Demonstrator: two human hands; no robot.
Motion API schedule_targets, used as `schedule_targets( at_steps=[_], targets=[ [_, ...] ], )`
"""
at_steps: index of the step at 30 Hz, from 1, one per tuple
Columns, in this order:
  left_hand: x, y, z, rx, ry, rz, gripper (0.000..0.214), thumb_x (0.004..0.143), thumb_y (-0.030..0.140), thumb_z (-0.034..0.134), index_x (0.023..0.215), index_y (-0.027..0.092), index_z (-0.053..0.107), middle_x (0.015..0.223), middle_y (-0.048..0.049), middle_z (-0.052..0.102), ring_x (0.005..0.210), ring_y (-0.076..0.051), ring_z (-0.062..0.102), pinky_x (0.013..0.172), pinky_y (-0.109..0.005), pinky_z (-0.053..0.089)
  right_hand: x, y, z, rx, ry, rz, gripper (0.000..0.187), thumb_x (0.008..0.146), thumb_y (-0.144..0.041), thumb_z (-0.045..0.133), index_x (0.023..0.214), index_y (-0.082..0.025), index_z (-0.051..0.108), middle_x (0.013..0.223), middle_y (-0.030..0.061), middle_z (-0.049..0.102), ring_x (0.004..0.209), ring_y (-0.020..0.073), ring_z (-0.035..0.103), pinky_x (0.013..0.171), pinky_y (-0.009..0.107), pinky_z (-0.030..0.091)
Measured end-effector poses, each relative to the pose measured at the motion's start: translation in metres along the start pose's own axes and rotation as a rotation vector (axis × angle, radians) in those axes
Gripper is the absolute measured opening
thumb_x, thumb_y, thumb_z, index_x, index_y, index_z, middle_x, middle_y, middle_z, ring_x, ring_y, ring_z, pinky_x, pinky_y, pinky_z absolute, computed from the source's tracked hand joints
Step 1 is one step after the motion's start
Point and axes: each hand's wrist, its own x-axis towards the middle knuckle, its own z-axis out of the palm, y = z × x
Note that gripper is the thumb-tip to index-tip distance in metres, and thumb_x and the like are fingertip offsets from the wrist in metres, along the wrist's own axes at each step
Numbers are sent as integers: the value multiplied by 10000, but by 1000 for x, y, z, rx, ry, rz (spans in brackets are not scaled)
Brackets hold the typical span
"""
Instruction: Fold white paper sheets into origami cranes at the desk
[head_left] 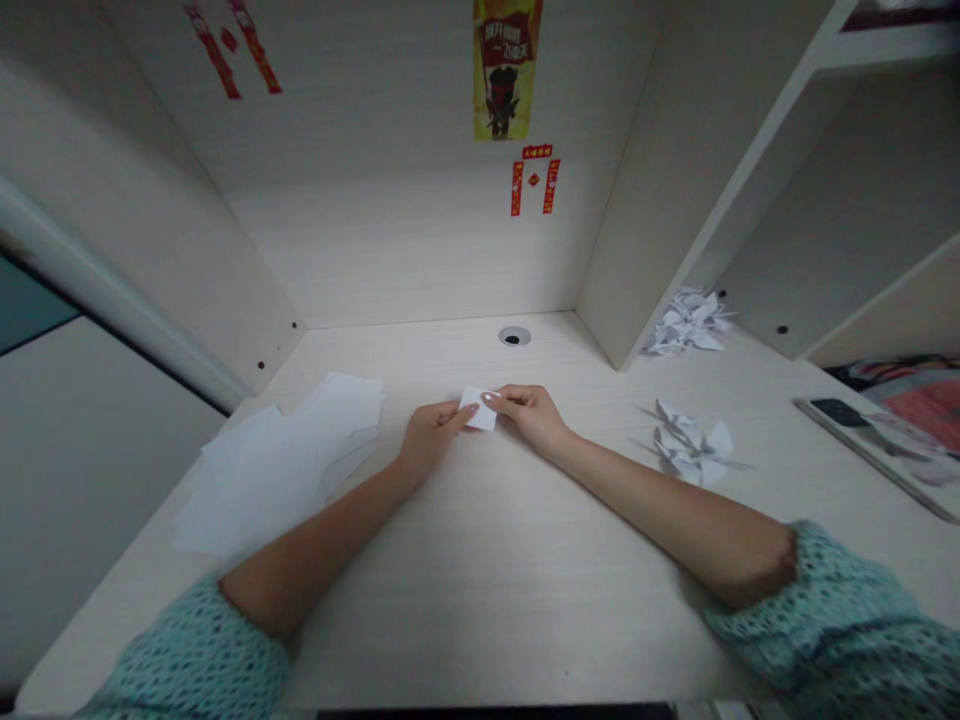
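Observation:
A small folded piece of white paper (478, 412) is held just above the desk, roughly square in outline. My left hand (435, 430) pinches its left edge, thumb on top. From the other side my right hand (531, 412) grips its upper right part, the thumb lying across the face. The fingers beneath the paper are hidden. To the left lies a loose spread of white paper sheets (277, 460). Off to the right rest folded white paper pieces with pointed tips (694, 445).
A larger heap of folded paper (688, 320) sits beside the upright divider (641, 230). A phone (877, 450) lies at the far right, near red and grey fabric (919, 405). A round cable hole (514, 337) opens in the desk (480, 600) near the back panel.

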Motion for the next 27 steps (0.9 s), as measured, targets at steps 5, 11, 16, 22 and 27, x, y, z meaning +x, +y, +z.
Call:
schedule_targets(
  at_steps=[5, 11, 16, 22, 27],
  targets=[
    [0, 1, -1, 8, 12, -5, 384, 756, 500, 588, 816, 152, 739, 760, -45, 731, 670, -178, 625, 626, -256, 436, 1, -2, -2, 32, -78, 27, 393, 618, -542, 698, 595, -152, 663, 586, 8, 607, 567, 124, 484, 578, 265, 360],
    [0, -3, -1, 42, 22, -3, 415, 754, 530, 576, 795, 147, 732, 731, -45, 720, 643, -169, 610, 599, -248, 424, 2, 3, -3, -69, -10, -34, 384, 650, -540, 674, 596, -160, 667, 576, 4, 602, 539, 123, 479, 540, 259, 340],
    [-1, -9, 1, -42, -32, 6, 410, 735, 522, 600, 830, 140, 715, 772, -43, 713, 697, -180, 629, 630, -253, 447, -3, 4, -2, -181, 9, -108, 371, 694, -519, 645, 658, -153, 696, 645, 37, 654, 572, 143, 517, 560, 271, 375],
    [-2, -10, 2, -76, -30, -2, 429, 718, 543, 613, 832, 140, 706, 766, -28, 701, 669, -167, 611, 578, -238, 427, -5, 4, -2, -238, -12, -134, 361, 699, -513, 643, 648, -157, 683, 627, 30, 643, 563, 137, 507, 546, 264, 374],
    [1, -7, 4, -66, -4, -28, 404, 698, 539, 634, 790, 153, 707, 791, -36, 714, 683, -169, 618, 577, -233, 421, 0, 7, -4, -192, 9, -119, 350, 703, -496, 637, 685, -151, 695, 653, 41, 657, 588, 145, 521, 568, 268, 386]
  ],
)
